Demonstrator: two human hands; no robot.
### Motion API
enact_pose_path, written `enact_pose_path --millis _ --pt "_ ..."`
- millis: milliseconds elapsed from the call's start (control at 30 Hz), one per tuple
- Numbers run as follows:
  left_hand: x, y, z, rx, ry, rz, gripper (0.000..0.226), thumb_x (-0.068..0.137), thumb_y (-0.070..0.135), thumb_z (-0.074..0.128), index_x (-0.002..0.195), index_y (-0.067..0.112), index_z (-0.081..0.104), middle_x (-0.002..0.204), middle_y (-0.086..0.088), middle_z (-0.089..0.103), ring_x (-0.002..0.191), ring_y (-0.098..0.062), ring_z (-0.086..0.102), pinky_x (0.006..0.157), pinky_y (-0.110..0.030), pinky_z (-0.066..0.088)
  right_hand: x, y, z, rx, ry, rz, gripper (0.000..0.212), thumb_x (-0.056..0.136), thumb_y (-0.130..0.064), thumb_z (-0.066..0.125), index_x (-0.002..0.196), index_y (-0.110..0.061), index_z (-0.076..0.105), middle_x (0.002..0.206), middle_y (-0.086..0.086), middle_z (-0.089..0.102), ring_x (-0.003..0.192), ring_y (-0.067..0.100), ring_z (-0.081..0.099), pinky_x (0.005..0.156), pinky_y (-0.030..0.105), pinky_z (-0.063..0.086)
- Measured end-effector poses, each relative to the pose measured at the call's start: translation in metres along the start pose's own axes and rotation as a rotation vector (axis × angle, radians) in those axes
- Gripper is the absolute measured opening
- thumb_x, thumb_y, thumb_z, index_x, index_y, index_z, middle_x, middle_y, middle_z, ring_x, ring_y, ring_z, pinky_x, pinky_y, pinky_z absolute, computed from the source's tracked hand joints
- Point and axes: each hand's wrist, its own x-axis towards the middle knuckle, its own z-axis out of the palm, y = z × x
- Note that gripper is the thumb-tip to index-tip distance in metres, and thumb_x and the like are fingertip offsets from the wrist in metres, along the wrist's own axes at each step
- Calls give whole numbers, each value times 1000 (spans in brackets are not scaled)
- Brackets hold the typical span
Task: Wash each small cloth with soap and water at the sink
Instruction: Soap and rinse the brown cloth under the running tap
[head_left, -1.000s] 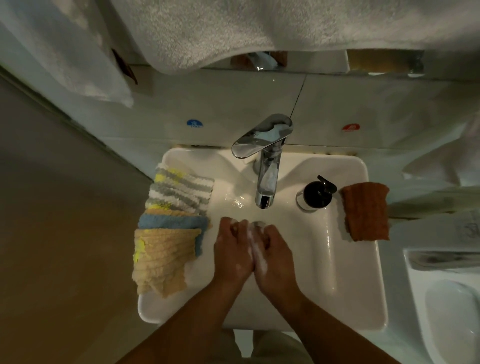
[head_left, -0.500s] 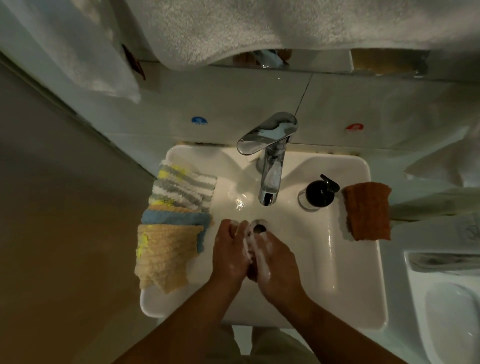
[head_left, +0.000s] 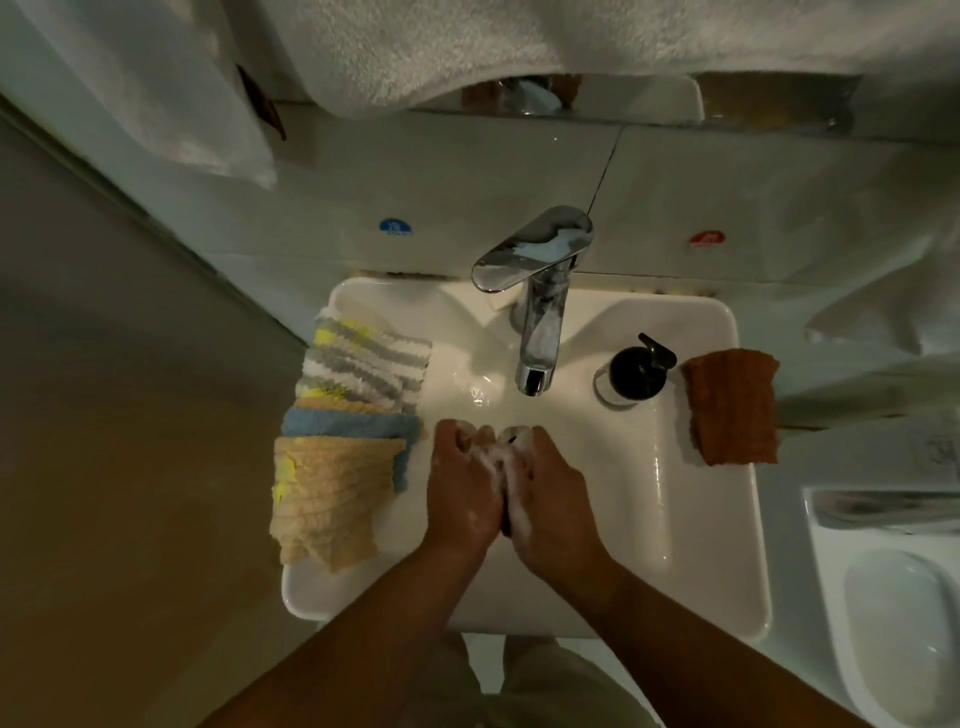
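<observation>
My left hand (head_left: 465, 488) and my right hand (head_left: 550, 493) are knuckle to knuckle over the basin of the white sink (head_left: 696, 519), below the chrome tap (head_left: 540, 332). Both have curled fingers and are covered in white lather. Together they grip a small foamy cloth (head_left: 506, 519), which is mostly hidden; only a dark strip shows between the palms. Several small cloths lie stacked on the sink's left rim: a striped grey, white and yellow cloth (head_left: 363, 364), a blue cloth (head_left: 348, 423) and a tan cloth (head_left: 327, 499). An orange cloth (head_left: 732, 405) lies on the right rim.
A black pump soap dispenser (head_left: 636, 374) stands right of the tap. White towels (head_left: 467, 47) hang above the wall tiles. A toilet (head_left: 893, 597) sits at the lower right. No water can be seen running from the spout.
My hands have kept rubbing together in the same spot, shifting slightly back and forth with the lather. The view has drifted a little.
</observation>
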Motion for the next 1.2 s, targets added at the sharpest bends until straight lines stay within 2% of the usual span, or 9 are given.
enact_pose_path --millis 133,300,433,633,800,967,1033,1100,1200 --pt "-24 -2 8 17 -149 118 3 102 19 49 100 20 50 81 6 59 72 -10 62 59 -23 48 26 13 -6 127 95 213 17 99 -33 56 88 -22 64 81 -5 67 75 7 65 74 35 57" --pt "6 3 -2 -52 -38 108 17 97 5 55 87 19 51 78 -3 61 72 -21 61 65 -39 52 1 10 2 -46 -81 -9 14 98 -25 62 110 -18 59 82 -13 60 78 -5 63 63 10 47" --pt "-1 -2 2 -6 -86 36 22 93 8 53 91 29 49 84 -4 59 76 -26 57 66 -41 47 7 9 3 15 75 9 8 99 -20 63 102 -14 59 80 -13 59 81 -6 62 62 8 45" --pt "-10 -16 0 2 -247 151 21 85 17 63 87 34 51 83 3 64 78 -23 63 65 -42 52 20 23 9 -15 69 91 11 98 -24 60 94 -17 67 85 -11 62 76 3 61 75 31 55" --pt "12 -4 -8 212 -13 210 14 99 10 56 89 19 52 80 -1 61 75 -19 61 66 -30 49 -5 16 19 9 -48 19 26 97 -28 63 115 -11 57 84 -23 53 84 -17 59 66 6 47" --pt "-11 7 -3 229 -89 340 17 101 -3 43 89 9 47 74 -4 56 68 -17 56 56 -20 47 16 9 4 98 142 -47 10 99 -20 62 94 -11 62 80 -11 60 76 3 63 63 17 49" --pt "-19 -3 -1 261 -134 420 8 98 16 56 100 11 51 84 0 61 75 -17 62 63 -22 47 25 12 -4 119 130 -46 14 96 -30 63 91 -17 61 81 -8 60 75 3 62 66 17 49" --pt "-20 -9 -4 318 -172 512 28 90 41 58 102 16 53 83 2 65 73 -18 66 61 -27 48 21 12 -5 83 110 -43 22 92 -46 55 94 -24 59 83 -11 59 76 0 61 67 14 47" --pt "-12 -3 -6 235 -89 462 11 97 26 61 92 22 52 78 4 63 70 -7 63 63 -23 50 6 14 5 68 107 -78 31 95 -39 51 100 -11 64 84 -17 55 80 -8 61 70 7 47"
